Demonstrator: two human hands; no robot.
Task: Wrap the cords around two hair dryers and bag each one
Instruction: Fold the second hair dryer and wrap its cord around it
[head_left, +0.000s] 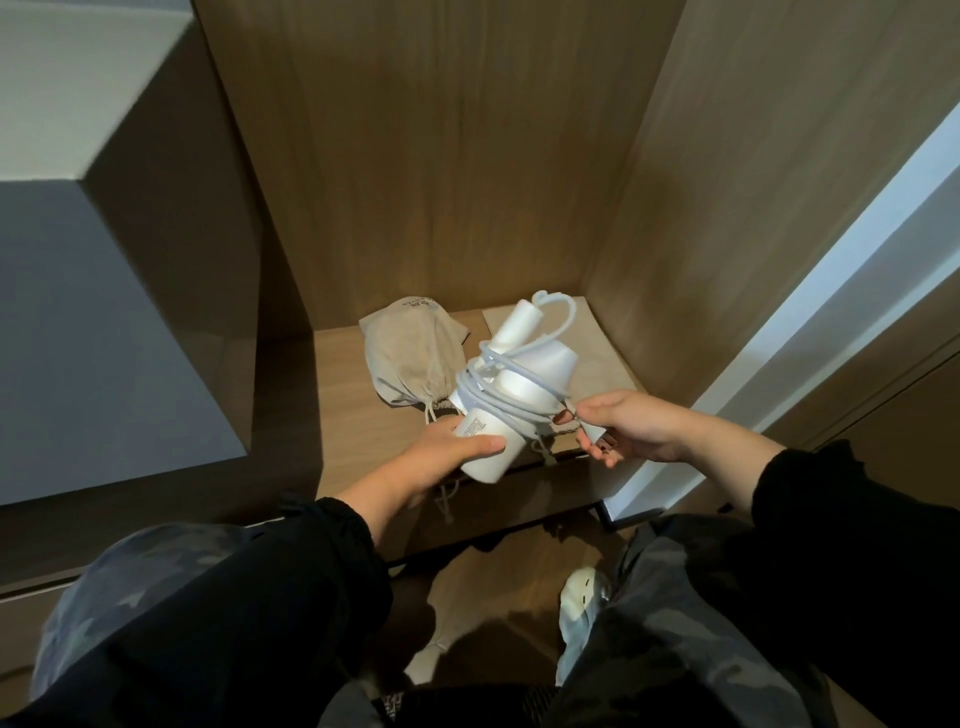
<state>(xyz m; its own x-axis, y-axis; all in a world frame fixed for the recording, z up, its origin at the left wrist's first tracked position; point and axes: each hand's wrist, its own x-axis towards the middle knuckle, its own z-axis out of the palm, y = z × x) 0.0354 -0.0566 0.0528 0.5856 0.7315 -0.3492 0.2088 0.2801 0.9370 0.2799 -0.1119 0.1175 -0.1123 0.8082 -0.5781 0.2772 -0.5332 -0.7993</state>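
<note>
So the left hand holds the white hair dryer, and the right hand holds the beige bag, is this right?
No. The left hand does hold the white hair dryer, but the right hand holds the plug of the cord; the beige bag lies on the shelf, as the head view shows.

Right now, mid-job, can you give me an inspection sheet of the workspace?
Surface: wooden shelf, set in an alcove.
Job's things: white hair dryer held above the shelf; stuffed bag behind it; flat bag at right.
Clutter: nothing seen.
Hands: left hand grips the hair dryer's body; right hand holds the plug.
Cables: cord coiled round the hair dryer.
Surroundings: wooden walls; shoe below.
</note>
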